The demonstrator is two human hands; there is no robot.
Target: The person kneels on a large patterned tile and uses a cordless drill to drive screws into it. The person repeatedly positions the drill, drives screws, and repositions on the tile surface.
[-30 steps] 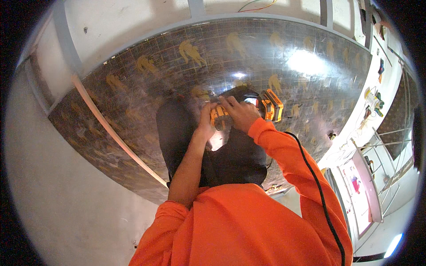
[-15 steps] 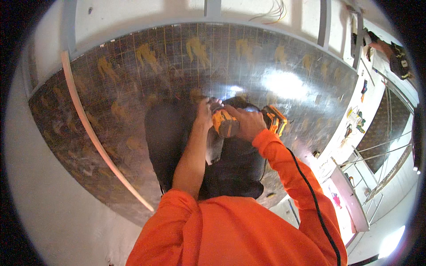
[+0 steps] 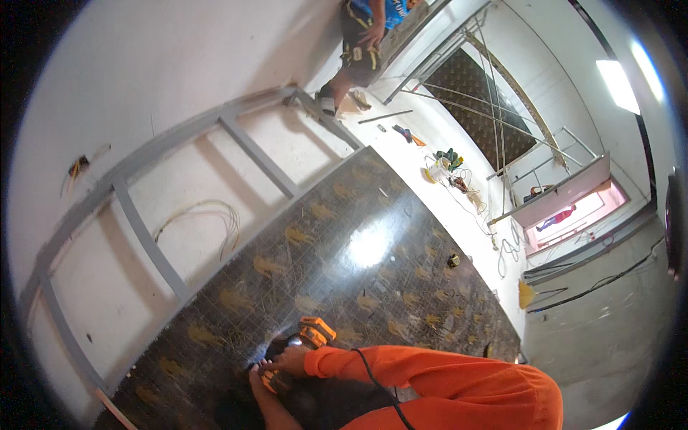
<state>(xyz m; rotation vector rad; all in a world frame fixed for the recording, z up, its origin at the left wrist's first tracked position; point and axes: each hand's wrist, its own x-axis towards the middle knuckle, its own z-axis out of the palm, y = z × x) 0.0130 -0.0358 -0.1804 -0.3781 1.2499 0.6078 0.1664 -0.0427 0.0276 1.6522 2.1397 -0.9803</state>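
Note:
Low in the view, my right hand [image 3: 291, 360] is wrapped round the grip of an orange and black cordless drill [image 3: 272, 383]. The orange battery end [image 3: 317, 332] sticks out past my fist on the far side. My left hand [image 3: 257, 375] is at the drill's front end with its fingers bent together; what they pinch is too small and dark to make out. Both hands work over a dark, scratched panel [image 3: 416, 315] with faded yellow prints. A black cord [image 3: 373, 374] lies across my orange right sleeve.
A grey metal frame [image 3: 147, 244] runs along the panel's far edge by the white wall. A small yellow-black item [image 3: 454, 260] sits on the panel. Tools and cables [image 3: 451, 165] lie on the floor, near a scaffold [image 3: 494, 107]. Another person [image 3: 358, 43] is at the top.
My view has swung to the right, bringing the other person, floor tools and scaffold further in. In the picture my hands and drill sit lower and further left. The right hand still grips the drill.

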